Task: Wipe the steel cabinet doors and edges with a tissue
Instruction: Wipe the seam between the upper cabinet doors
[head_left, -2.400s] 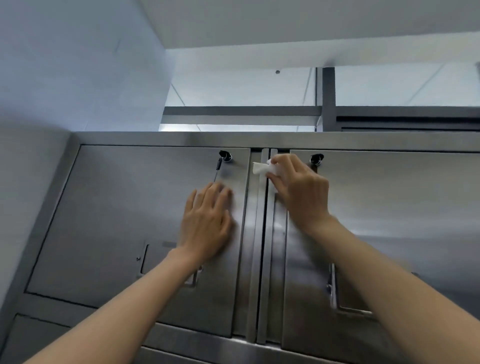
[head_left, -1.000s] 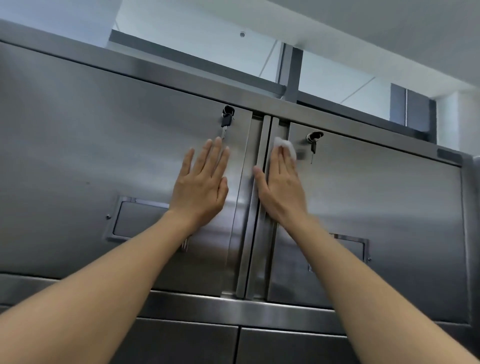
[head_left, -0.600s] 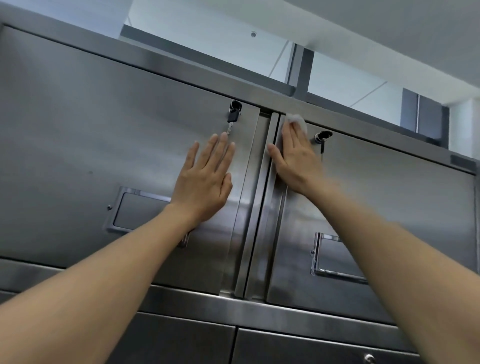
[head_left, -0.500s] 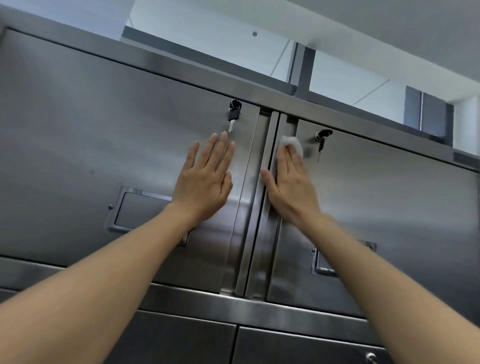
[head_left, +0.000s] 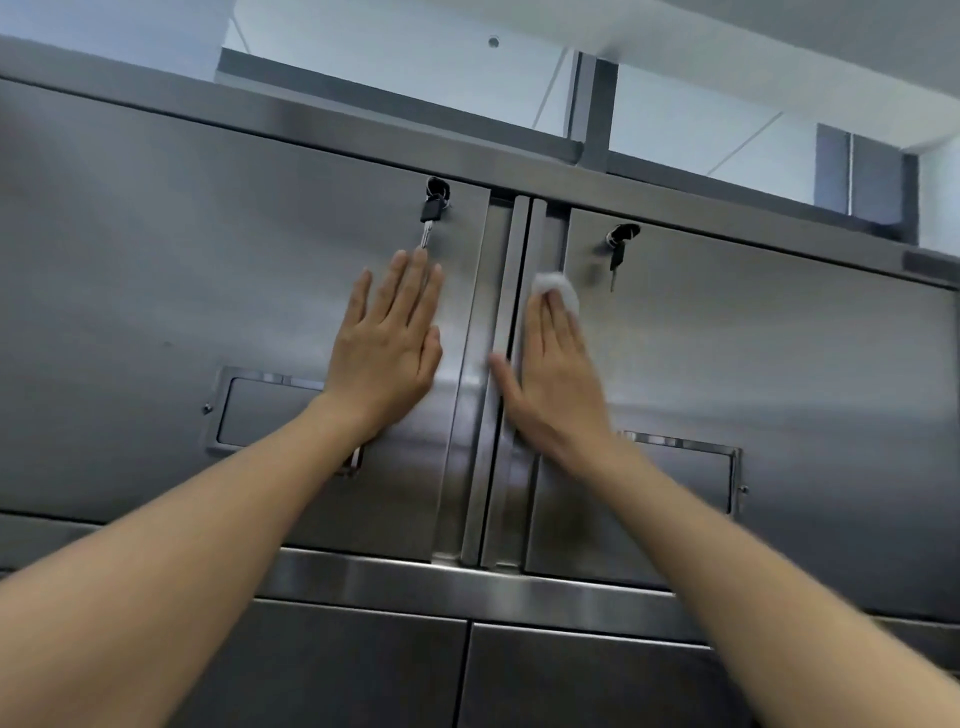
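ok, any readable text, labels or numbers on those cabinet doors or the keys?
None readable. The left door and right door are bare steel, and each recessed frame holds no visible card. The keys are too small to show any marking.

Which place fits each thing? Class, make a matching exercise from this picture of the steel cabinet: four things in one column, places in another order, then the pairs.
Things
1. crumpled white tissue
2. left hand
3. black-headed key
4. recessed rectangular steel handle

Places
A. hanging from the left door's lock
B. flat on the left steel door
C. low on the right steel door, beside the right wrist
D. under the right hand's fingers

Pairs: 1-D, 2-B, 3-A, 4-C
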